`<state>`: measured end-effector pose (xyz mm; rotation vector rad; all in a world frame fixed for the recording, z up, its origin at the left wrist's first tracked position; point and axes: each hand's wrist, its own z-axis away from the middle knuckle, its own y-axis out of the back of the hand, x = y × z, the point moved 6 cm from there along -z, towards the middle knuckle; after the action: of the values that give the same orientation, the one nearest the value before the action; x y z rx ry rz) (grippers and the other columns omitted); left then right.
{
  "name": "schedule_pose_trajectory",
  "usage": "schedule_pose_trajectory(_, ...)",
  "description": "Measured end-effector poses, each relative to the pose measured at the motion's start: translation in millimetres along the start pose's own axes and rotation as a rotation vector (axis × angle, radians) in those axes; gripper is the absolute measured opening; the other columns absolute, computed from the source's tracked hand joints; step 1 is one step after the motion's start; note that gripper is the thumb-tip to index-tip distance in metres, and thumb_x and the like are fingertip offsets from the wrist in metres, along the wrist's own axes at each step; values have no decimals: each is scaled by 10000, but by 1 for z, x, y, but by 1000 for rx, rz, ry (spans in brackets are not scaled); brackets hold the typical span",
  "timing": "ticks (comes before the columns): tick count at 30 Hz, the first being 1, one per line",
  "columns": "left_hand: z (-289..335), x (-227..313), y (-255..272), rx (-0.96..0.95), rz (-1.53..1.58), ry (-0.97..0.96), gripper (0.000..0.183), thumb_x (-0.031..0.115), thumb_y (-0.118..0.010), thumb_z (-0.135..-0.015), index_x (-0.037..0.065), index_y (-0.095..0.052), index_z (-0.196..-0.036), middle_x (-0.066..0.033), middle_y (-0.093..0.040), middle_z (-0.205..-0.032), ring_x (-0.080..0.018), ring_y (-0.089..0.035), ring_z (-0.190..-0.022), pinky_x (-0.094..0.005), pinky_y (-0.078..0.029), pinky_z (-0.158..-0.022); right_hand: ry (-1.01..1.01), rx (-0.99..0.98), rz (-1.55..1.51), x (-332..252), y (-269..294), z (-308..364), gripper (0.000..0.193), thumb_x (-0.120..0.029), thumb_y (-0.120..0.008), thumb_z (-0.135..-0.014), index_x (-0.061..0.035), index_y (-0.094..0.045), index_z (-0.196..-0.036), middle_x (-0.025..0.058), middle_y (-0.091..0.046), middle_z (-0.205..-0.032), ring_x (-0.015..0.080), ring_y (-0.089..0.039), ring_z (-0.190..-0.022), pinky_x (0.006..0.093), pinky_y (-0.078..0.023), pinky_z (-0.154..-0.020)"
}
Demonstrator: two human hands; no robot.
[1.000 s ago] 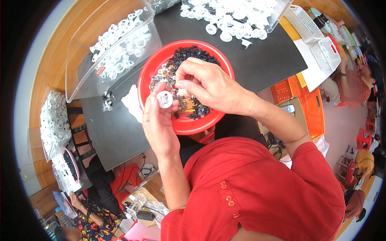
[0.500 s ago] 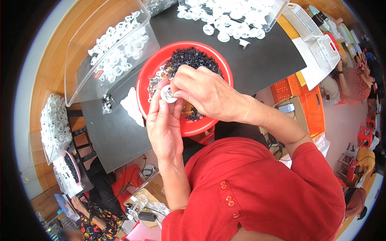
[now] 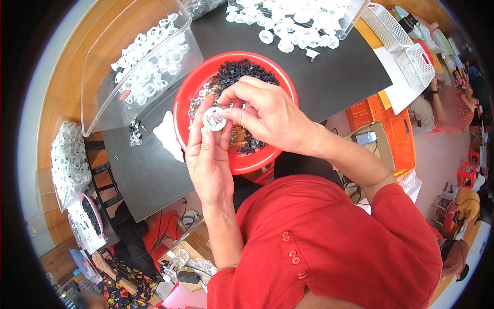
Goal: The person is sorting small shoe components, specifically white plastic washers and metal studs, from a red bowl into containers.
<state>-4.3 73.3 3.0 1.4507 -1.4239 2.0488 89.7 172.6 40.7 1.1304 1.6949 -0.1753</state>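
Observation:
Between the thumb and fingers of my left hand [image 3: 210,167] is a small white round plastic part [image 3: 214,119], its slotted face turned up. Something metallic seems to sit in the slots, too small to make out. My right hand [image 3: 270,116] comes in from the right with bent fingers; its thumb tip presses on the part's right edge and its index fingertip is close above. Both hands are over a red basin [image 3: 183,98]. It holds a heap of small black pieces [image 3: 244,72] and a smaller pile of shiny metal pieces [image 3: 198,103].
A clear bin [image 3: 95,87] with white rings stands at the left on the dark table [image 3: 334,85]. White round parts [image 3: 296,36] lie at the back. Small parts [image 3: 136,132] and a white cloth [image 3: 168,135] lie left of the basin. An orange crate [image 3: 404,141] stands right. Other people sit nearby.
My right index finger has lifted away from the thumb, baring more of the white part's face. The part has tilted slightly in my left fingers.

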Motion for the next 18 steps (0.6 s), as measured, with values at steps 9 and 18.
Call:
schedule_pose_trajectory(9,4,1,-5,-8,22,-19,421,84,-473,-969,-31,-405,-1368,-155,-417,-1411,-242,-488,-1244,-377,-420,-1053,-412,9,-589,21,-19,5,131,-90,-642,-861,36,-658,-892,65,-684,-832,69,-645,-723,227,-514,-622)
schedule_pose_trajectory(18,5,5,5,147,-94,-55,370,97,-532,-944,-15,-488,-1293,-145,-577,-1210,-201,-590,-1084,-345,-476,-960,-404,76,-694,19,-32,11,151,-90,-648,-866,50,-650,-922,74,-688,-845,76,-656,-728,214,-519,-606)
